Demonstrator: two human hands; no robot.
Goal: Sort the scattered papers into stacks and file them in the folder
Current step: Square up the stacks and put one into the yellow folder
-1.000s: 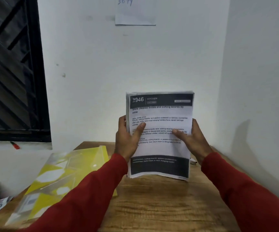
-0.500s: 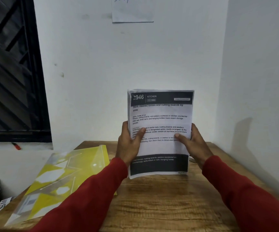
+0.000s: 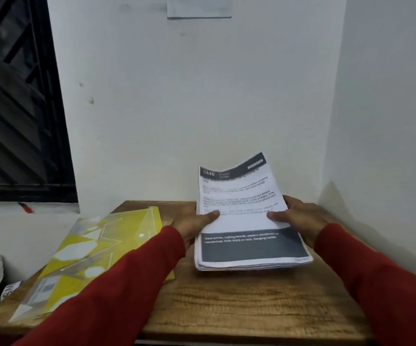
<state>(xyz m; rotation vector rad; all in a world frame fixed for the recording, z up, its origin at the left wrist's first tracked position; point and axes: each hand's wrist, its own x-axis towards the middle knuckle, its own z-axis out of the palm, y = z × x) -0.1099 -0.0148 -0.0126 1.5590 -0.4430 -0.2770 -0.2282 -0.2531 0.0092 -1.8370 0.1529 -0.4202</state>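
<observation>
With our left hand (image 3: pixel 192 224) and right hand (image 3: pixel 299 218) each clamped in a grip on a side of the squared white printed paper stack (image 3: pixel 244 221), tilted near the wooden worktop's (image 3: pixel 239 303) far right corner, we should lower it flat and level beside the yellow translucent plastic folder (image 3: pixel 97 250).

Matt paper stack (image 3: pixel 244 221) — glossy plastic folder (image 3: pixel 97 253) — grained wood table (image 3: pixel 239 303)

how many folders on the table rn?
1. The yellow translucent folder lies flat on the left side of the wooden table, left of the paper stack held by both hands. The left sleeve covers its near right edge.
</observation>
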